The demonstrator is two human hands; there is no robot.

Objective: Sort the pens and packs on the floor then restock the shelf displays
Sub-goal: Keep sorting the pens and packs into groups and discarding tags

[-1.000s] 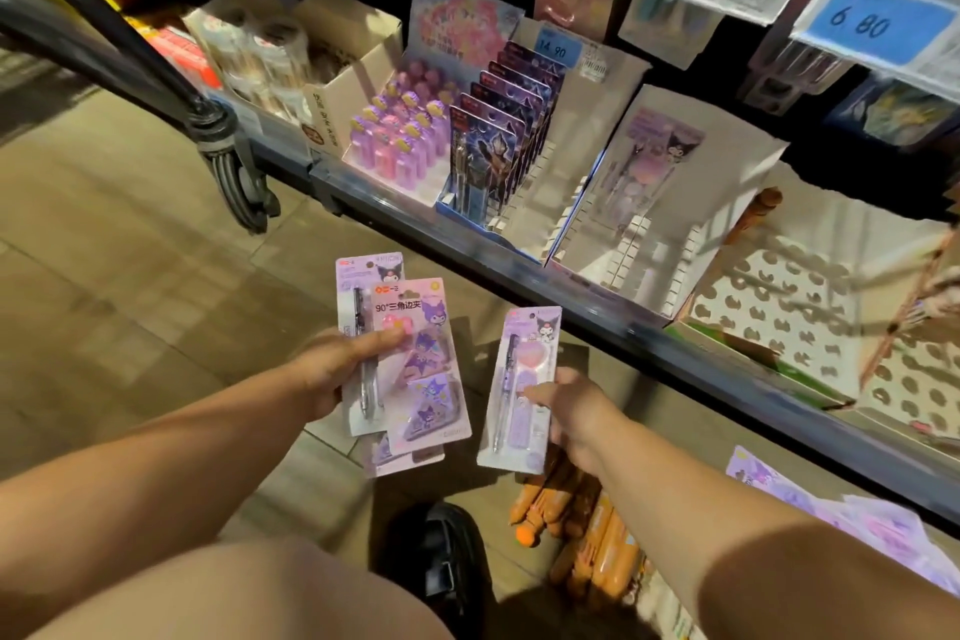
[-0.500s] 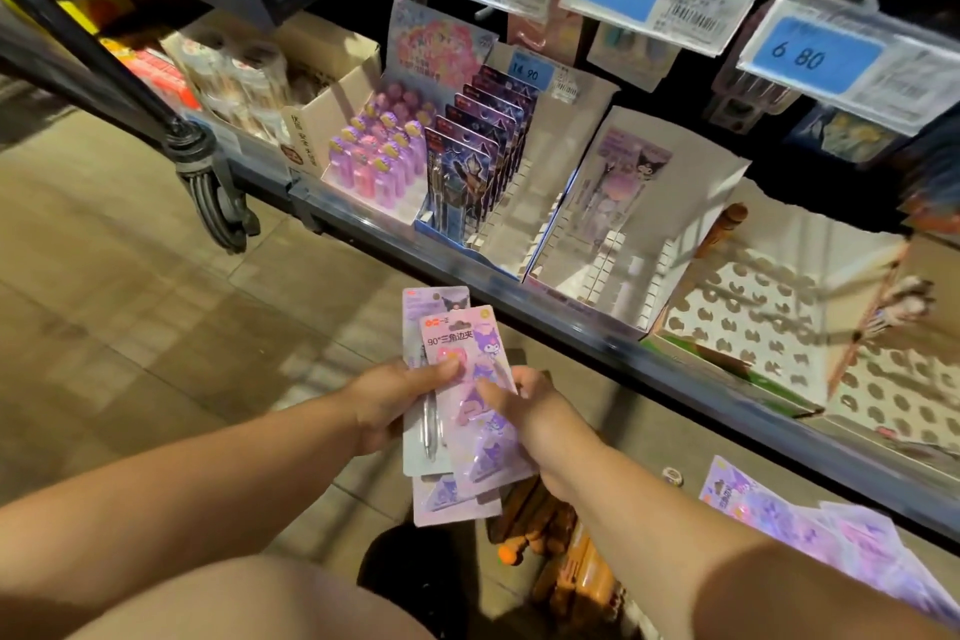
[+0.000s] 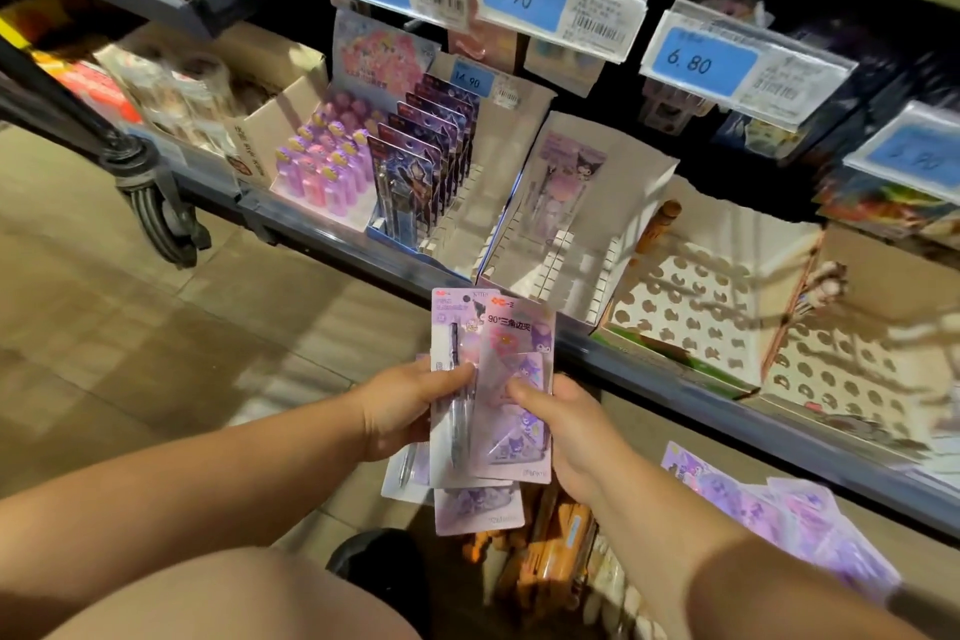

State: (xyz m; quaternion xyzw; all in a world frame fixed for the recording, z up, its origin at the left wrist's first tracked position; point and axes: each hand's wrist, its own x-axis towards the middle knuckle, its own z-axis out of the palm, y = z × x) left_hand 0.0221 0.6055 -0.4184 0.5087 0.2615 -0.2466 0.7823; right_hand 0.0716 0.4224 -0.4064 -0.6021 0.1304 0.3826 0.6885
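The right hand (image 3: pixel 566 426) has come across to join the left hand (image 3: pixel 400 405) on the stack of packs (image 3: pixel 506 452), where a second ago it held one pen pack out on its own. Both hands now grasp the stack from opposite sides. The left thumb (image 3: pixel 457 373) presses on the front of the pen pack (image 3: pixel 449 322), and the right thumb (image 3: pixel 522 389) lies on the pink clip pack (image 3: pixel 519 343) on top (the other fingers are hidden behind the cards). The stack stands upright in front of the shelf rail (image 3: pixel 675 379), just below a white slotted display box (image 3: pixel 587 224). More purple packs (image 3: pixel 779 509) and orange pens (image 3: pixel 550 551) lie on the floor.
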